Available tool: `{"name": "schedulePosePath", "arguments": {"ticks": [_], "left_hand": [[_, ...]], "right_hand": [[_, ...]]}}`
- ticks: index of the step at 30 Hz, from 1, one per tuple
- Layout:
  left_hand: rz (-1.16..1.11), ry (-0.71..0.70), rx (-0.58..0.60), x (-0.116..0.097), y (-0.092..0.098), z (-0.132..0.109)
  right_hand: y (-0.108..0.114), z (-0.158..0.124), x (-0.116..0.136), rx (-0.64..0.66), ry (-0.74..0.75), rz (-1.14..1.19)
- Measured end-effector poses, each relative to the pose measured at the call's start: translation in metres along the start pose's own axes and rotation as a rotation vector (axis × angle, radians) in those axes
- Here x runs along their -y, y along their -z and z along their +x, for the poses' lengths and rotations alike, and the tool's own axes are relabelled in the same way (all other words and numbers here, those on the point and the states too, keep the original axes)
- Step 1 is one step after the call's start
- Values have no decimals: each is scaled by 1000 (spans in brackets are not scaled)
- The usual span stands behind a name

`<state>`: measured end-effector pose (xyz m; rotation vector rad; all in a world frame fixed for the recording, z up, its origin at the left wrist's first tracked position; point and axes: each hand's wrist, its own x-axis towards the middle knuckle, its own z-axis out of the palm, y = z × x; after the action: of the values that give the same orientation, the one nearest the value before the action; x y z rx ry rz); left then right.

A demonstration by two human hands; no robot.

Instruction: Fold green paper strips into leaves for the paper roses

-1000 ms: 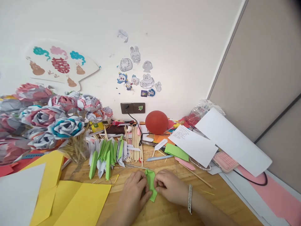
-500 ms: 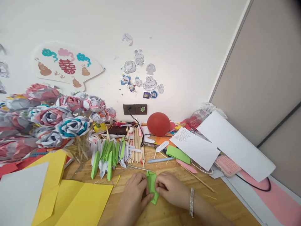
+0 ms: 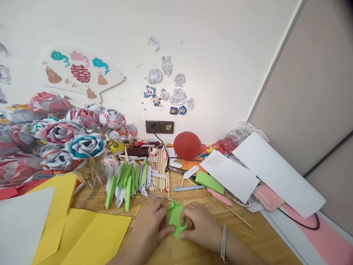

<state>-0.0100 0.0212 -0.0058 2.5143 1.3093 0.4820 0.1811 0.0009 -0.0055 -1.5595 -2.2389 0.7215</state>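
Observation:
A small folded green paper piece [image 3: 175,219] lies on the wooden table [image 3: 256,235] near its front edge. My left hand [image 3: 150,226] pinches its left side with curled fingers. My right hand [image 3: 200,223], a beaded bracelet [image 3: 224,243] on its wrist, presses and pinches its right side. Both hands rest on the tabletop and partly cover the paper.
A row of folded green and white paper strips [image 3: 128,180] and wooden sticks [image 3: 160,173] lies just behind. Yellow sheets [image 3: 91,239] sit at the left, paper roses in a glass jar [image 3: 91,173] further left. White sheets [image 3: 234,175], a red balloon [image 3: 187,145] and a pink calculator [image 3: 268,197] lie at the right.
The green piece now looks wider and more opened between my fingers. Both hands have shifted slightly and closed in on it. The view has drifted a little to the left.

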Motion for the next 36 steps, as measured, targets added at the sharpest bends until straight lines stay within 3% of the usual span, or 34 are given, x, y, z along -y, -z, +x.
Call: {"name": "schedulePosePath", "arguments": {"ticks": [3,7,12,17,21,29,36], "left_hand": [[12,-117,-84,14,-5,0],[13,-410,-201,31,-13,4],[102,-585,-270,33,-12,7],[130,-512,-302,27,-17,3],[141,-419,-290,22,-17,0],[195,-475,-293,14,-4,1],[187,-494,-306,14,-3,2]], "right_hand": [[3,-1,-3,13,23,20],[10,-3,-10,64,127,48],[17,-3,-15,-18,181,15],[12,-4,-13,-88,273,-19],[5,-5,-8,-48,374,-257],[20,-2,-13,-98,288,-540],[23,1,-19,-93,314,-542]]}}
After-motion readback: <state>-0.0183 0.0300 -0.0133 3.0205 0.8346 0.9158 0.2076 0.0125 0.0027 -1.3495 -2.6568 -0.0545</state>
